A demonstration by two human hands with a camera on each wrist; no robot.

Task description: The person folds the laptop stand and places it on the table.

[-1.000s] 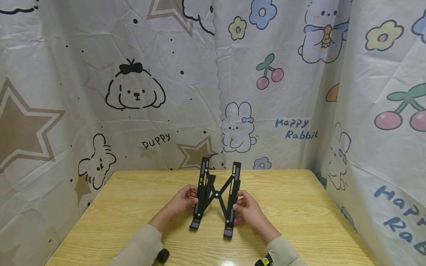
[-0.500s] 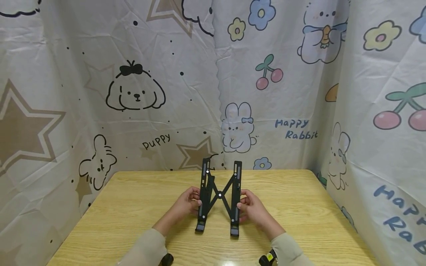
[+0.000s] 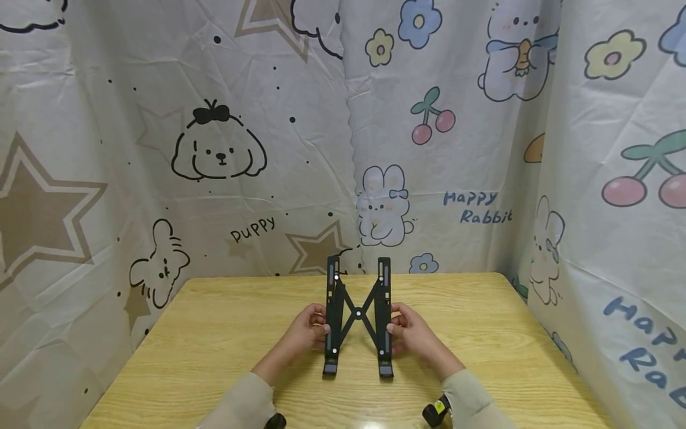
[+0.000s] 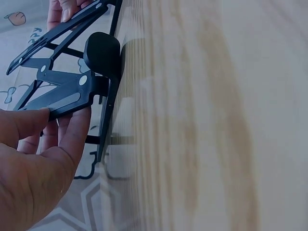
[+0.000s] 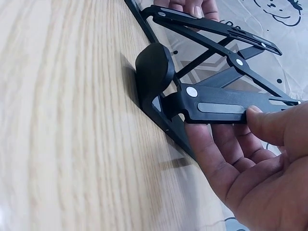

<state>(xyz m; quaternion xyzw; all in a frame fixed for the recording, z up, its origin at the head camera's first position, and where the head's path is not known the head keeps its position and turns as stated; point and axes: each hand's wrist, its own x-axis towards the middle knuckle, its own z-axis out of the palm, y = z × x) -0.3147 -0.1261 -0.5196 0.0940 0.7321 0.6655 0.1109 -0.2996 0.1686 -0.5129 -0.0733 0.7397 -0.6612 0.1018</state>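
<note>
A black folding stand [image 3: 358,313] with crossed bars between two long side arms stands upright on the table in the head view. My left hand [image 3: 311,329] grips its left arm, thumb in front and fingers behind. The right arm of the stand is pinched by my right hand [image 3: 409,330]. In the left wrist view the left hand [image 4: 41,159] holds the padded arm [image 4: 62,94] near its hooked lower end. The right wrist view shows the right hand [image 5: 260,163] with thumb on top of the arm [image 5: 221,107] and fingers underneath.
The wooden table [image 3: 241,316] reaches back to a patterned curtain [image 3: 300,149], which also hangs at both sides. Small black devices [image 3: 436,411] are strapped at both sleeves.
The stand has turned to face the head view more squarely and moved slightly right. Its two arms now look parallel. Both hands have moved with it, keeping their hold.
</note>
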